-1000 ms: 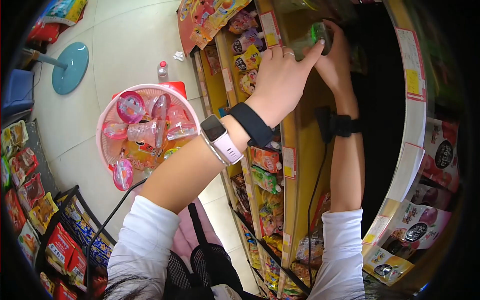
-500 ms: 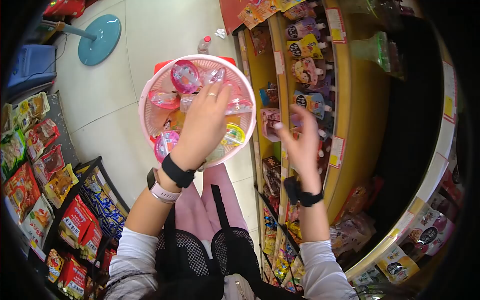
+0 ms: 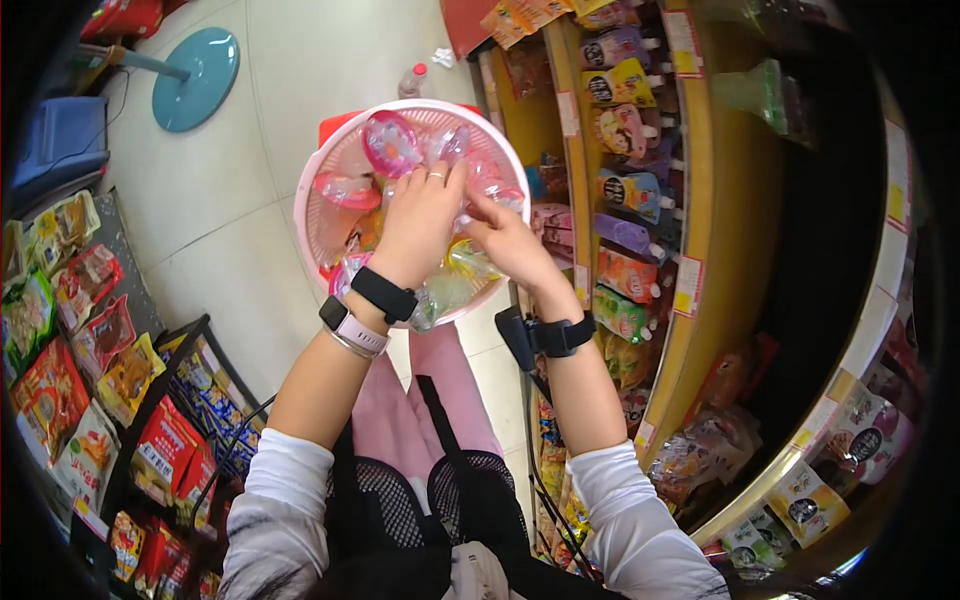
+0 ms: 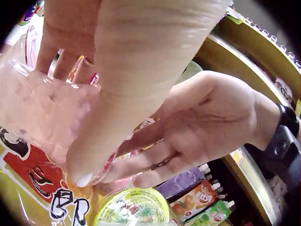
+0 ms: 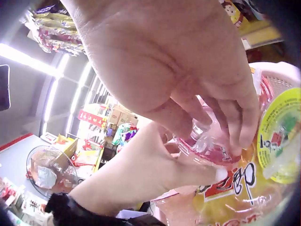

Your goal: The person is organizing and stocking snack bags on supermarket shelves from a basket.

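My left hand is down inside a pink plastic basket. Its thumb and fingers grip a clear cup with pale pink contents, lying on its side in the left wrist view. My right hand reaches in from the right, fingers fairly straight. In the right wrist view, its fingertips are right at the cup's pink lid. Beneath lies a yellow bag with black characters. Beside it are a yellow-rimmed lidded cup and a green translucent cup.
More pink-lidded cups fill the basket. Shelves on the right hold spouted pouches and a green-lidded container. Snack bags line a rack at left. A small bottle and a teal round base stand on the floor.
Both hands have left the green-lidded container on the shelf. The left hand moved into the basket first and now grips a pink cup; the right hand has since come in beside it.
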Demonstrator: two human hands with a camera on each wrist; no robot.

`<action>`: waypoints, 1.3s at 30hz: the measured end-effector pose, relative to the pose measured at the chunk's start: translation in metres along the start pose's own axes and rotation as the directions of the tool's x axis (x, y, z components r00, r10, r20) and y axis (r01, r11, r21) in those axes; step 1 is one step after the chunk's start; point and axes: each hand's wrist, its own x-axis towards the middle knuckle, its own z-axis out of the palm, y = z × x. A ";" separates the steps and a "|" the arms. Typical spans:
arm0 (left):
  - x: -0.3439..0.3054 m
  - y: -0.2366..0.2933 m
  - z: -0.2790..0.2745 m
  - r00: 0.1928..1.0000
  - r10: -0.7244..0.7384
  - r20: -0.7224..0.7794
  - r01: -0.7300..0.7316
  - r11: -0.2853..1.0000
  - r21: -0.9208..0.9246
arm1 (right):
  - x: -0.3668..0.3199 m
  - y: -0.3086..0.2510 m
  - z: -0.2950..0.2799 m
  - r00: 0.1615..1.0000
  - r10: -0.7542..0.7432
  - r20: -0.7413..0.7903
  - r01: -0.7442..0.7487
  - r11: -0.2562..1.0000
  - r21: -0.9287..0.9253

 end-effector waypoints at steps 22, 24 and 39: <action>0.079 0.241 -0.020 0.856 0.363 -0.369 -0.515 0.657 -0.550 | -0.172 -0.070 -0.189 0.369 -0.448 -0.815 0.287 0.888 -0.358; 0.085 0.268 -0.005 0.831 0.425 -0.359 -0.555 0.681 -0.478 | -0.183 -0.062 -0.215 0.338 -0.357 -0.871 0.367 0.902 -0.227; 0.147 0.319 0.070 0.821 0.405 -0.403 -0.524 0.814 -0.250 | -0.141 -0.038 -0.320 0.420 -0.352 -0.837 0.392 0.902 -0.182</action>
